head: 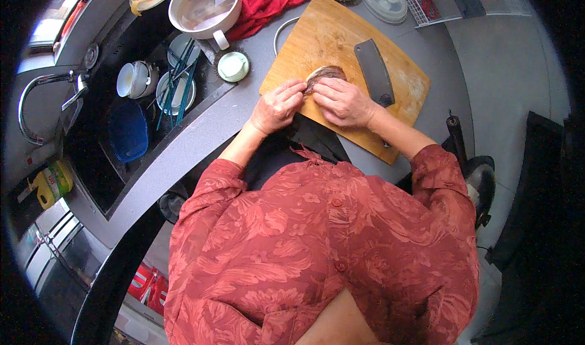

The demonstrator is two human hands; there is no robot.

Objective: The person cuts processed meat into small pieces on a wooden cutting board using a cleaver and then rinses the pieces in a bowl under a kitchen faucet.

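Observation:
A dark, pale-edged piece of food, perhaps meat (330, 72), lies over the near part of a wooden cutting board (315, 30). My left hand (281, 105) pinches its left end at the board's edge. Curled over its near side, my right hand (343, 102) grips it from the right, hiding much of the piece. A cleaver (374, 71) rests flat on the board, just right of my right hand, its dark handle end towards me.
Left of the board is a sink (87, 162) with bowls (176, 94), chopsticks (180, 78) and a blue basket (129, 132). A white pot (205, 7), red cloth (269, 2) and pale green lidded container (233, 66) stand behind it. A plastic lid (385, 1) lies beyond the board.

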